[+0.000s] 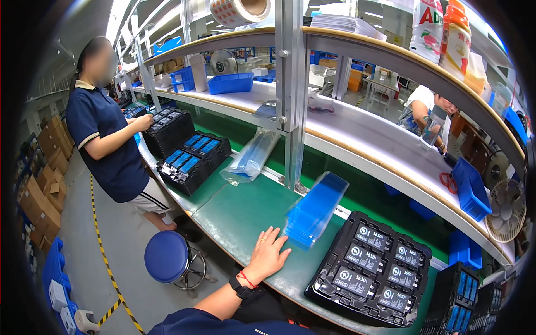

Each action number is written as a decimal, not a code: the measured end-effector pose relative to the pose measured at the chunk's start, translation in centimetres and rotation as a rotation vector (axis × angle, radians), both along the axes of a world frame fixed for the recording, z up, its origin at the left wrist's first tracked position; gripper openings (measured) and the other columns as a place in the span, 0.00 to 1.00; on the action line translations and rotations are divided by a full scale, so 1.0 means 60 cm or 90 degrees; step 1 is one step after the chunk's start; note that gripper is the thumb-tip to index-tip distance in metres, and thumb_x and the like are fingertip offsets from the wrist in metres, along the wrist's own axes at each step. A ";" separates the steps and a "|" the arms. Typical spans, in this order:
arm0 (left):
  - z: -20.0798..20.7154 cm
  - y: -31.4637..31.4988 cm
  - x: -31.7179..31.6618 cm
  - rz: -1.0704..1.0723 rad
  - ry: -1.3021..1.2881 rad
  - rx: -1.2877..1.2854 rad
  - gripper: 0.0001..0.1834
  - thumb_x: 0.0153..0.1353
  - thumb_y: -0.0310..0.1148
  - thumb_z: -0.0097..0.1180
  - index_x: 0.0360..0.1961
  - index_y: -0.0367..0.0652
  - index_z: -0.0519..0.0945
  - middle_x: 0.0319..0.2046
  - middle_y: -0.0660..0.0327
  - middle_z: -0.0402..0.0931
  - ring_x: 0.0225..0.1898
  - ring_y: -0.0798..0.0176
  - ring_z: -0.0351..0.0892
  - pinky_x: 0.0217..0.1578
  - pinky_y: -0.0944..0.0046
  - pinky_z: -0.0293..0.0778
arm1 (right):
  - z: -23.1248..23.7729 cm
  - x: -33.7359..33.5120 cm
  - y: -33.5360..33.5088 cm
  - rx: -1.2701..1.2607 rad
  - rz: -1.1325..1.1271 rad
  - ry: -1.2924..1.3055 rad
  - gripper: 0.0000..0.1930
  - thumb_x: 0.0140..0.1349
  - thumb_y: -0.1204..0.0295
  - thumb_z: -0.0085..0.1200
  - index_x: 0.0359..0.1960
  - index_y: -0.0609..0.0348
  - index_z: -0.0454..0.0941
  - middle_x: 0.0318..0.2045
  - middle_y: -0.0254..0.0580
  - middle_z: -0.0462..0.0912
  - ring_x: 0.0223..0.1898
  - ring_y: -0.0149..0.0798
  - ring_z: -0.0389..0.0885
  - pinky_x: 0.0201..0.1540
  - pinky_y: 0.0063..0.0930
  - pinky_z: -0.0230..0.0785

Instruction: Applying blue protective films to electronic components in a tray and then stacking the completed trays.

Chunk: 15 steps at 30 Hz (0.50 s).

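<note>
My left hand (269, 254) is over the green bench top (234, 212), palm down with its fingers apart and nothing in it. Just beyond its fingertips lies a stack of blue plastic film sheets (318, 207), slightly fanned and blurred at the near end. I cannot tell whether the fingers touch the sheets. To the right is a black plastic tray (329, 268) with several flat black battery packs (364, 255) set in its pockets, their white-printed faces upward. My right hand is not in view.
Farther left on the bench are a clear bag of film (251, 159) and stacked black trays (192, 181), where a co-worker (103, 123) stands. More trays (455, 298) sit at right. A metal post (290, 106) and shelf rise behind; a blue stool (167, 257) stands left.
</note>
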State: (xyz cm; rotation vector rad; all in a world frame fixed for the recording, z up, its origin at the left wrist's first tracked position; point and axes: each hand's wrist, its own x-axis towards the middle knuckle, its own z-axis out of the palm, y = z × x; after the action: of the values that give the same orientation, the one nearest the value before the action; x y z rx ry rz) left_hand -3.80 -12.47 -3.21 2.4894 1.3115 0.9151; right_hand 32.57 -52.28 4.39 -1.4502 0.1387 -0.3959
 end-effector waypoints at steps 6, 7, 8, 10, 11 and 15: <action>0.003 -0.002 -0.003 0.004 0.005 0.005 0.21 0.55 0.39 0.57 0.49 0.42 0.75 0.56 0.45 0.65 0.62 0.42 0.59 0.62 0.46 0.53 | 0.014 -0.012 0.029 0.027 -0.005 -0.036 0.24 0.62 0.69 0.47 0.59 0.65 0.61 0.56 0.52 0.67 0.53 0.46 0.68 0.58 0.40 0.59; 0.003 -0.002 -0.005 0.002 0.006 0.005 0.21 0.55 0.39 0.58 0.49 0.42 0.75 0.56 0.45 0.65 0.62 0.42 0.59 0.62 0.45 0.53 | 0.015 -0.014 0.035 0.032 -0.004 -0.041 0.25 0.62 0.69 0.47 0.59 0.65 0.61 0.56 0.52 0.67 0.53 0.46 0.67 0.58 0.40 0.59; 0.003 -0.002 -0.004 0.004 0.006 0.006 0.21 0.55 0.39 0.58 0.49 0.42 0.75 0.56 0.45 0.65 0.62 0.42 0.59 0.62 0.45 0.53 | 0.016 -0.015 0.041 0.036 -0.004 -0.046 0.25 0.61 0.70 0.47 0.59 0.65 0.60 0.57 0.52 0.67 0.53 0.46 0.67 0.58 0.40 0.59; 0.000 -0.002 -0.001 -0.006 0.005 -0.001 0.21 0.55 0.39 0.58 0.49 0.42 0.75 0.56 0.46 0.65 0.62 0.42 0.58 0.61 0.45 0.53 | 0.017 -0.016 0.052 0.043 -0.003 -0.054 0.25 0.61 0.70 0.48 0.60 0.65 0.60 0.57 0.52 0.66 0.54 0.46 0.67 0.58 0.40 0.59; -0.002 -0.001 0.000 -0.005 0.007 -0.001 0.21 0.55 0.39 0.58 0.49 0.42 0.75 0.56 0.46 0.65 0.62 0.42 0.58 0.61 0.45 0.53 | 0.016 -0.015 0.057 0.046 -0.003 -0.057 0.26 0.61 0.70 0.48 0.60 0.64 0.59 0.57 0.52 0.66 0.54 0.46 0.67 0.58 0.41 0.59; 0.004 -0.001 0.003 -0.003 0.002 0.007 0.21 0.55 0.39 0.58 0.49 0.43 0.75 0.55 0.46 0.66 0.62 0.42 0.59 0.61 0.45 0.53 | 0.032 -0.022 0.048 0.061 -0.009 -0.078 0.26 0.61 0.71 0.48 0.61 0.64 0.58 0.58 0.52 0.65 0.54 0.46 0.67 0.59 0.41 0.58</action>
State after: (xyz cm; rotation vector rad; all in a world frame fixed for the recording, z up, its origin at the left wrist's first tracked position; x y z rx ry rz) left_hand -3.65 -12.52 -2.98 2.5020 1.3054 0.9208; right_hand 31.23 -49.40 6.31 -1.3271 0.0682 -0.4813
